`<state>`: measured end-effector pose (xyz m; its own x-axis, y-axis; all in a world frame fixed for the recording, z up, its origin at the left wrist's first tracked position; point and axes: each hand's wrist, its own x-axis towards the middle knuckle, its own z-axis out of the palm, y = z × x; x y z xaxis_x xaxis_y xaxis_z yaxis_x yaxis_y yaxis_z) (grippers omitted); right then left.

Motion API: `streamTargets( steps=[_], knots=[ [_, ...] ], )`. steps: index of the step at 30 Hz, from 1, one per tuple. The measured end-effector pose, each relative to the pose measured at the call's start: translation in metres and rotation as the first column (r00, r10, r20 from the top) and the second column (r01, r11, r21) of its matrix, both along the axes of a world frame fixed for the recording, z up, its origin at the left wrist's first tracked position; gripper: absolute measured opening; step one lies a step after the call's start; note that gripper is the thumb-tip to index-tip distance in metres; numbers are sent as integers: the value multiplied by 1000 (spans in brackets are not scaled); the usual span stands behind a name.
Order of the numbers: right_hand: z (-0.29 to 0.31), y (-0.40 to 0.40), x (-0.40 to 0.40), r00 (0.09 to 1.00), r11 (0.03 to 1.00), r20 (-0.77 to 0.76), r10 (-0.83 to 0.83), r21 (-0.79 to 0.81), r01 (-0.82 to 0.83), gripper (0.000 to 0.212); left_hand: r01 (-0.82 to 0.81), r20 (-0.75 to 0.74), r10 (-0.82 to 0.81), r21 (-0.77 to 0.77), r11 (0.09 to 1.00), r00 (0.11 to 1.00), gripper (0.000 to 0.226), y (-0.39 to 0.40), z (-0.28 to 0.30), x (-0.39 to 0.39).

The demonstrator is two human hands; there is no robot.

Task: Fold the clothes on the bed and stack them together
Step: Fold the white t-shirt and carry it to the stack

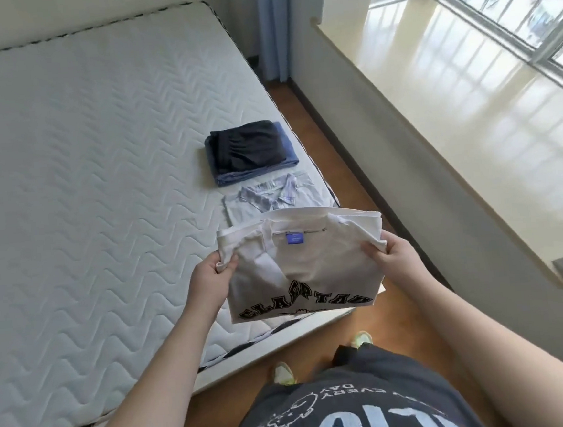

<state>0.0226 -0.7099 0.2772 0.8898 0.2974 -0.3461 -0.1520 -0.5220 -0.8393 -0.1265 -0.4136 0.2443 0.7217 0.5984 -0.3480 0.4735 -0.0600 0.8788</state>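
Note:
A folded white T-shirt (306, 265) with black lettering and a blue neck label hangs in the air above the bed's near right corner. My left hand (212, 272) grips its left edge, and my right hand (386, 255) grips its right edge. Behind it a folded pale collared shirt (265, 196) lies flat on the mattress (86, 195). Farther back sits a small stack: a dark folded garment (246, 145) on top of a blue folded one (285, 154).
The bed's right edge runs along a strip of brown wooden floor (336, 155). A low wall with a wide window ledge (466, 97) stands to the right. Blue curtains (274, 28) hang at the far corner. My feet (284, 373) stand by the bed's foot.

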Motion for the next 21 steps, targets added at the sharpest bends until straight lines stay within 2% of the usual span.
streamTargets(
  steps=[5,12,17,21],
  knots=[
    [-22,0,52,995,996,-49,85,-16,-86,12,-79,-70,79,7,997,994,7,-10,-19,23],
    [-54,-3,135,970,977,-124,211,-14,-214,12,-195,-165,198,30,980,966,10,-33,-34,67],
    [-77,15,173,952,968,-177,248,2,-252,14,-224,-207,232,62,973,950,14,-31,-48,96],
    [-108,31,195,952,963,-194,237,-80,-257,18,-251,-246,260,70,966,934,15,-12,-78,117]
  ],
)
